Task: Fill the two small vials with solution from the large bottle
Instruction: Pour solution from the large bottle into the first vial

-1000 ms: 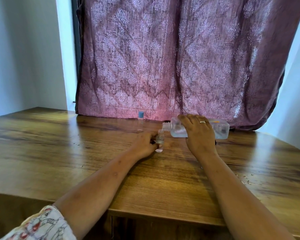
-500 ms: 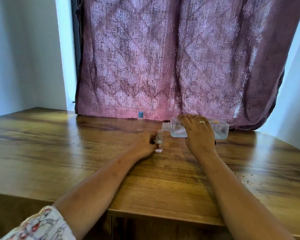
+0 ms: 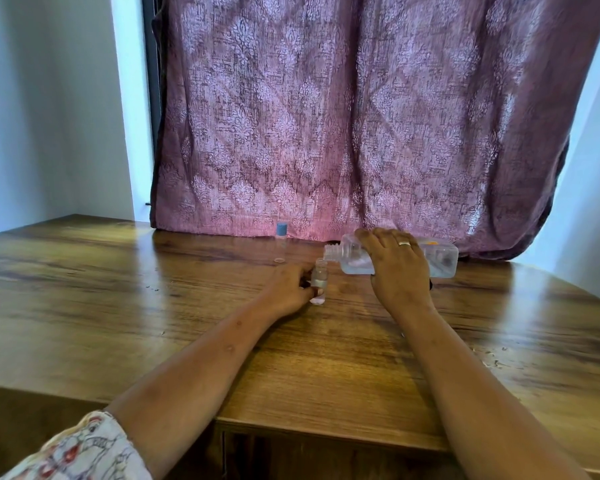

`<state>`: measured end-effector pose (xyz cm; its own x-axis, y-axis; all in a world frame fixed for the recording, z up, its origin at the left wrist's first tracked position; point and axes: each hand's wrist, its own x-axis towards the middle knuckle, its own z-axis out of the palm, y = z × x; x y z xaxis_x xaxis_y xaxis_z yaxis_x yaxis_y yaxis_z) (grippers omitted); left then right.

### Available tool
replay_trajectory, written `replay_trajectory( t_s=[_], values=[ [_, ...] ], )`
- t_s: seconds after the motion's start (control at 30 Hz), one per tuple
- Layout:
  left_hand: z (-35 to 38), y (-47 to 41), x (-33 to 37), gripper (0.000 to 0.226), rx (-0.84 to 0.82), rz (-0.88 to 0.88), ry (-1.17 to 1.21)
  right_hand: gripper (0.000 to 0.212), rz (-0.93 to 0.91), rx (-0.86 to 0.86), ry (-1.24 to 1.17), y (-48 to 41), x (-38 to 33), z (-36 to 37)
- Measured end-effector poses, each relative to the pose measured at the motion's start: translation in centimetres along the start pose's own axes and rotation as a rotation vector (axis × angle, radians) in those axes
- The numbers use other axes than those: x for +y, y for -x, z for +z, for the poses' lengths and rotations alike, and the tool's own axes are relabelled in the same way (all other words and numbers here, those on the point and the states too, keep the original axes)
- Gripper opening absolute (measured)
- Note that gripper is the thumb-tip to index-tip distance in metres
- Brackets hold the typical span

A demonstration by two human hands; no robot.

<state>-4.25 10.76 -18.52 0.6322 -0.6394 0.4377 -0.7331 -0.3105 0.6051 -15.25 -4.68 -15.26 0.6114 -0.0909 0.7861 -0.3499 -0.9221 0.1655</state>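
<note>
The large clear bottle [image 3: 440, 259] lies almost level in the air, uncapped, with liquid in it. My right hand [image 3: 397, 268] grips it from above. Its open neck points left, just above and right of a small open vial [image 3: 319, 277] that stands upright on the wooden table [image 3: 118, 306]. My left hand [image 3: 288, 289] holds that vial by its side. A second small vial [image 3: 281, 242] with a blue cap stands farther back near the curtain, apart from both hands.
A patterned mauve curtain [image 3: 343, 116] hangs along the table's back edge. White walls stand at left and right. A small dark object [image 3: 430, 285] shows just behind my right hand. Small specks lie on the table at the right [image 3: 492, 358].
Hardly anything differs. Both hands, the tilted bottle and the open vial stay in the same places.
</note>
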Motion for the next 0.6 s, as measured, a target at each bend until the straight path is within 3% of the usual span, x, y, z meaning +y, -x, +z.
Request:
replay_trajectory(
  t_s=[0.6],
  values=[
    [0.2, -0.17, -0.43, 0.035, -0.018, -0.015, 0.049, 0.065, 0.002, -0.015, -0.001, -0.11, 0.07, 0.21]
  ],
)
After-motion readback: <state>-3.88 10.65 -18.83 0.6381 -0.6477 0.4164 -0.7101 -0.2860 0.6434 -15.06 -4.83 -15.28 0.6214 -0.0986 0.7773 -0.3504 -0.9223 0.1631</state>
